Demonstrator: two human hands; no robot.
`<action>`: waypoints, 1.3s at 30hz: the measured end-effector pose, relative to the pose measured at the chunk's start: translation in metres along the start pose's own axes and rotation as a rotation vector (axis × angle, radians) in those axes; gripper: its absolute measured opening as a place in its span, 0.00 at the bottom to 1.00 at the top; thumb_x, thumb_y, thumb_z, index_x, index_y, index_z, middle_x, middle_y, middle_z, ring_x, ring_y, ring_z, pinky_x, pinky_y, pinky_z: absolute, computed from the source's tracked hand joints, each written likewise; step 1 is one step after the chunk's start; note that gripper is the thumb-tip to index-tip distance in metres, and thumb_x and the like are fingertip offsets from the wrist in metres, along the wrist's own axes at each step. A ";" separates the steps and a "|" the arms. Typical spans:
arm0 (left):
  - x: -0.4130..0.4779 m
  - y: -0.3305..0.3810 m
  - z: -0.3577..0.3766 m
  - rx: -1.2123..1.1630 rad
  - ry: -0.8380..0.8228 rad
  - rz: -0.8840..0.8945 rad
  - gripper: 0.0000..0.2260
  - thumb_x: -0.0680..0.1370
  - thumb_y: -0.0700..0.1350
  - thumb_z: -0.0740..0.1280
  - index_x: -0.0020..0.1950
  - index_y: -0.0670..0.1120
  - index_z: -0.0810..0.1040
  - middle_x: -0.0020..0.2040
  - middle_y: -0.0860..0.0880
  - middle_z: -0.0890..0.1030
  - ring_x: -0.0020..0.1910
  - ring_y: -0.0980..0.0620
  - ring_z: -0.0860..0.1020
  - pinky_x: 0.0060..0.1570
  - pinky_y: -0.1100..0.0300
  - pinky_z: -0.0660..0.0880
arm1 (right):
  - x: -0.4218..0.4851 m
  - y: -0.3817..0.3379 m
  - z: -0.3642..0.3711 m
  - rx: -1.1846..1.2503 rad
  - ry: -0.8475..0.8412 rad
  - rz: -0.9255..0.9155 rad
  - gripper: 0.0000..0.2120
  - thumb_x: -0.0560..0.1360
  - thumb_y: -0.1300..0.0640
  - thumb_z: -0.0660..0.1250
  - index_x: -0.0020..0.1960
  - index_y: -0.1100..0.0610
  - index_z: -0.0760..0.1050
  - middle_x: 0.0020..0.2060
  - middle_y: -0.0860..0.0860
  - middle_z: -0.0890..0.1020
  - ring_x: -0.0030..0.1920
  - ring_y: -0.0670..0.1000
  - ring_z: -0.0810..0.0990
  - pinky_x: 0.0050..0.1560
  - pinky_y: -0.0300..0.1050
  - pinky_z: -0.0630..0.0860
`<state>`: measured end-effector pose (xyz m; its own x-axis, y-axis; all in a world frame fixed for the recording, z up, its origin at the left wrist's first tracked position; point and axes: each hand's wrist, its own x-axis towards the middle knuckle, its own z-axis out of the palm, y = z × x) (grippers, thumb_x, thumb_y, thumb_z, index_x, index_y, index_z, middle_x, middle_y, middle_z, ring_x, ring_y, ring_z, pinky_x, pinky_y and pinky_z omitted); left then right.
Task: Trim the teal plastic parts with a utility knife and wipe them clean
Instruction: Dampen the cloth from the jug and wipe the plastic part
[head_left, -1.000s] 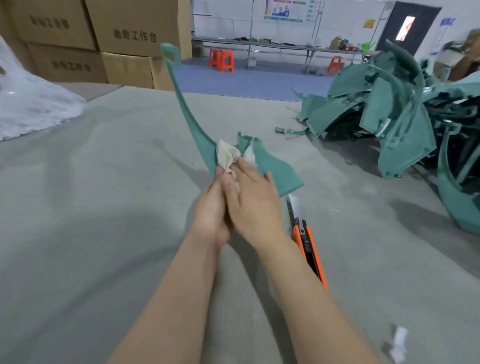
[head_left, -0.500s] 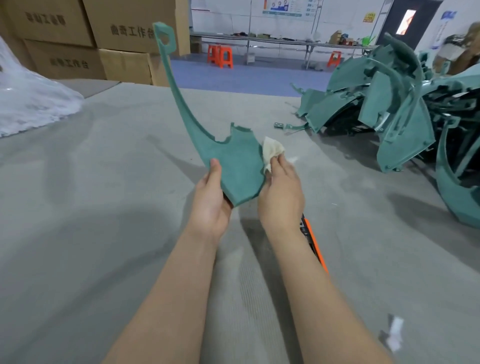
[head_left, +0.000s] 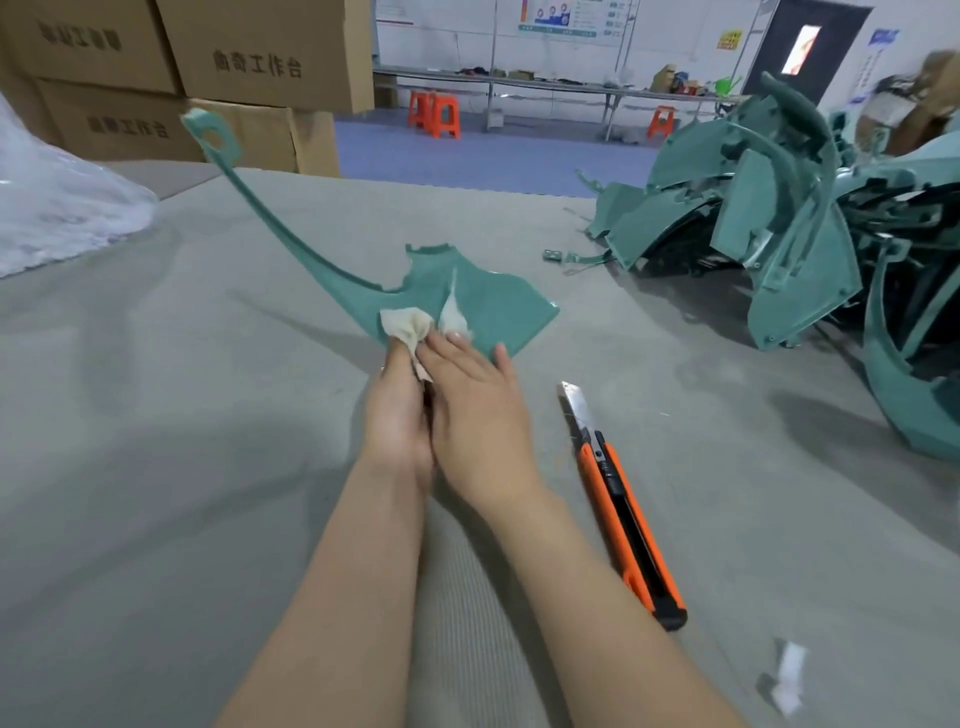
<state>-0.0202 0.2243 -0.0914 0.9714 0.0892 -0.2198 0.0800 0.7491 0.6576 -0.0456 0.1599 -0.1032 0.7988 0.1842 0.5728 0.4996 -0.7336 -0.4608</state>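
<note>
I hold one teal plastic part (head_left: 498, 304) over the grey table: a wide flat end near my hands and a long thin arm rising to the upper left, ending in a loop (head_left: 210, 136). My left hand (head_left: 397, 421) grips the part's near edge from below. My right hand (head_left: 478, 402) lies right beside it, fingers stretched over the glossy face, pinching a beige cloth (head_left: 410, 325) whose tufts stick out past the fingertips. An orange and black utility knife (head_left: 626, 514) lies on the table to the right of my right forearm, blade extended and pointing away.
A heap of teal plastic parts (head_left: 769, 234) fills the right side of the table (head_left: 156, 467), with a small offcut (head_left: 553, 254) beside it. Cardboard boxes (head_left: 249, 62) stand at the back left, crumpled clear plastic (head_left: 57, 208) at the left edge, a white scrap (head_left: 787, 670) near right.
The part has tipped from standing upright to lying flatter, wide end to the right. My right hand has carried the cloth left onto its face, up against my left hand.
</note>
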 end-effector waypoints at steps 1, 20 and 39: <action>0.000 0.002 0.002 -0.026 -0.010 0.007 0.17 0.83 0.52 0.55 0.58 0.42 0.77 0.49 0.46 0.84 0.44 0.52 0.84 0.42 0.61 0.80 | 0.005 0.005 -0.005 -0.026 0.054 0.025 0.21 0.77 0.64 0.56 0.69 0.59 0.74 0.71 0.53 0.72 0.73 0.53 0.67 0.75 0.47 0.48; -0.002 -0.007 0.012 -0.031 -0.074 0.166 0.14 0.83 0.40 0.57 0.68 0.44 0.70 0.57 0.43 0.81 0.55 0.44 0.80 0.58 0.50 0.77 | 0.014 0.008 -0.018 0.969 0.186 0.730 0.08 0.83 0.58 0.57 0.60 0.55 0.70 0.47 0.51 0.79 0.46 0.50 0.78 0.49 0.45 0.76; -0.009 -0.008 0.012 0.431 -0.368 0.078 0.07 0.82 0.41 0.61 0.56 0.46 0.77 0.48 0.50 0.85 0.44 0.53 0.84 0.41 0.58 0.81 | 0.028 0.064 -0.062 0.858 0.709 0.906 0.07 0.81 0.61 0.61 0.45 0.55 0.73 0.41 0.51 0.80 0.41 0.51 0.80 0.53 0.54 0.80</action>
<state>-0.0265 0.2095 -0.0867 0.9858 -0.1586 0.0554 0.0141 0.4069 0.9134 -0.0123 0.0776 -0.0752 0.7403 -0.6710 -0.0405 0.1664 0.2414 -0.9560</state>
